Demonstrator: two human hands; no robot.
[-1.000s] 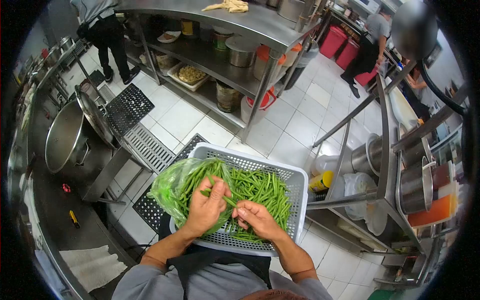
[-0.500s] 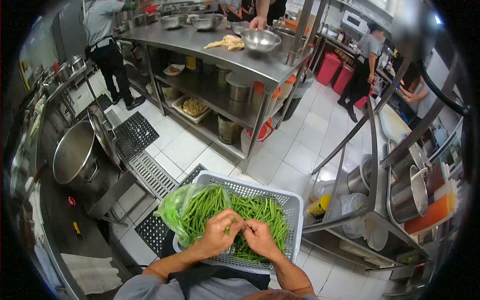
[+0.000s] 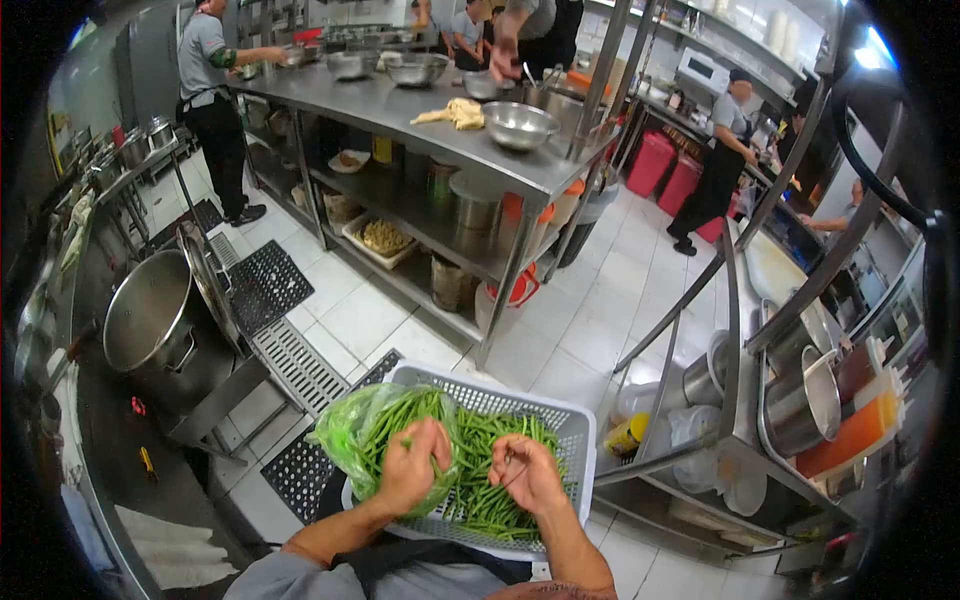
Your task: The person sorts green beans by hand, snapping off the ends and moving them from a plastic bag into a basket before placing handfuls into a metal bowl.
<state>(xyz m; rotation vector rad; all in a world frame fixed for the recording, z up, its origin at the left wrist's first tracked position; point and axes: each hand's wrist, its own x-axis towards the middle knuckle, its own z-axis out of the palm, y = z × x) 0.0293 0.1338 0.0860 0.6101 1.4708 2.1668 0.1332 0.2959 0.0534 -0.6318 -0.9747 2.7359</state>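
A grey perforated plastic crate (image 3: 577,440) in front of me is filled with green beans (image 3: 500,430). A thin green plastic bag (image 3: 335,432), also with beans in it, lies open at its left side. Over the bag's mouth, my left hand (image 3: 408,468) is closed, with a bit of green bean showing at its fingers. My right hand (image 3: 530,474) hovers above the loose beans, palm turned up and inward. Its thumb and fingertips are pinched together; whatever they hold is too small to make out. The two hands are apart.
A steel table (image 3: 400,105) ahead carries metal bowls (image 3: 520,125) and pale dough-like pieces (image 3: 455,113). To the left stands a large pot (image 3: 150,310); to the right, a rack (image 3: 740,400) with containers and sauce bottles (image 3: 850,415). Several co-workers stand farther back.
My hands, together over the beans before, have separated: left toward the bag, right to the right. Across the table, a co-worker's hand has left the nearest bowl.
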